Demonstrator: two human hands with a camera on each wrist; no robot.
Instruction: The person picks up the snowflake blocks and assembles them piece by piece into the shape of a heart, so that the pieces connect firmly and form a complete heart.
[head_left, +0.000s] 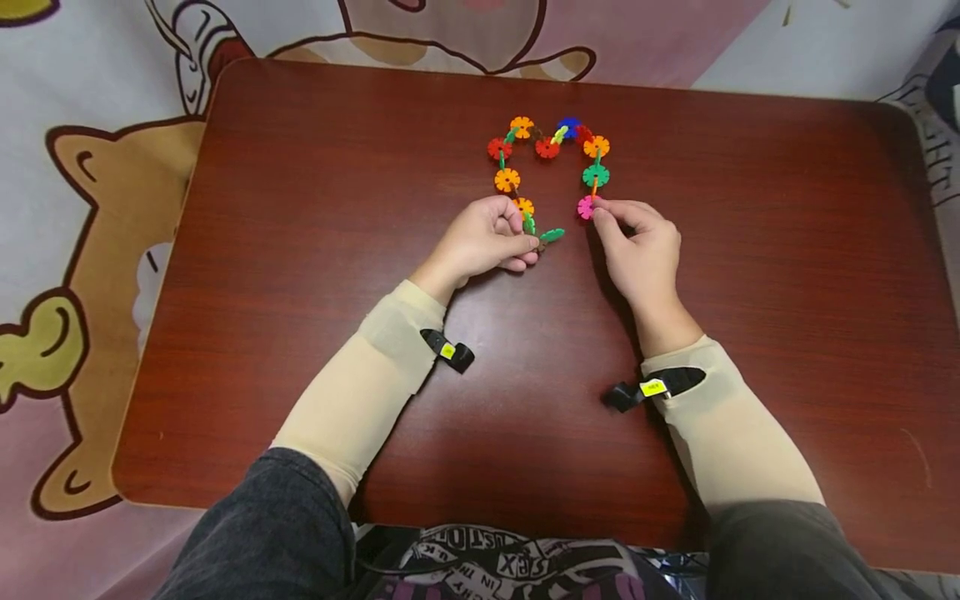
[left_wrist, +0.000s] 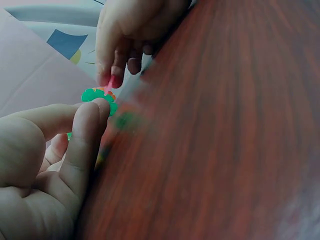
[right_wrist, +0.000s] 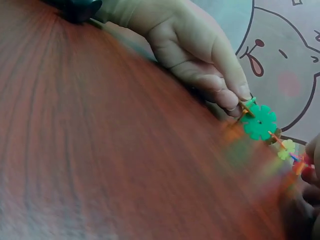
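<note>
A chain of notched plastic flower discs (head_left: 507, 180) in several colours arches over the table, its two ends near my hands. At its left end my left hand (head_left: 487, 242) pinches a brown disc between thumb and fingers, with a green disc (head_left: 552, 235) sticking out past the thumb; fingers cover most of the brown one. In the right wrist view this green disc (right_wrist: 260, 122) faces the camera. My right hand (head_left: 643, 246) pinches the pink disc (head_left: 585, 208) at the other end, beside an orange edge-on disc (head_left: 595, 188). A gap separates the two ends.
The brown wooden table (head_left: 300, 208) has rounded corners and reaches well past both hands. Cartoon-patterned cloth (head_left: 420, 33) lies beyond its far and left edges. Black camera straps (head_left: 450, 351) sit on both wrists over pale sleeves.
</note>
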